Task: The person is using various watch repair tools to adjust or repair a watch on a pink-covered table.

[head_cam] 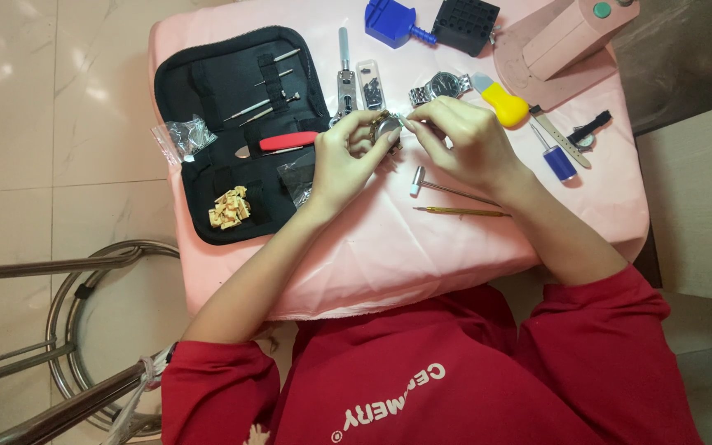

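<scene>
Pink-covered worktop (422, 247), tools all round: both hands meet above it, left hand (344, 165) curled around a small watch (386, 126), right hand (463, 140) pinching at its edge. Looks light, rigid, smooth metal, likely slippery and delicate, so best gripped by the case rim.

The table cover (422, 247) is plain pale pink. On its left part lies a black tool case (208, 91) holding a red-handled tool (288, 141) and tan pieces (230, 208). At its far edge sit a blue tool (389, 21) and a black block (465, 25). Toward its right lie a yellow-handled knife (503, 105) and a blue-handled screwdriver (557, 161). The sleeves (603, 330) are solid red.
</scene>
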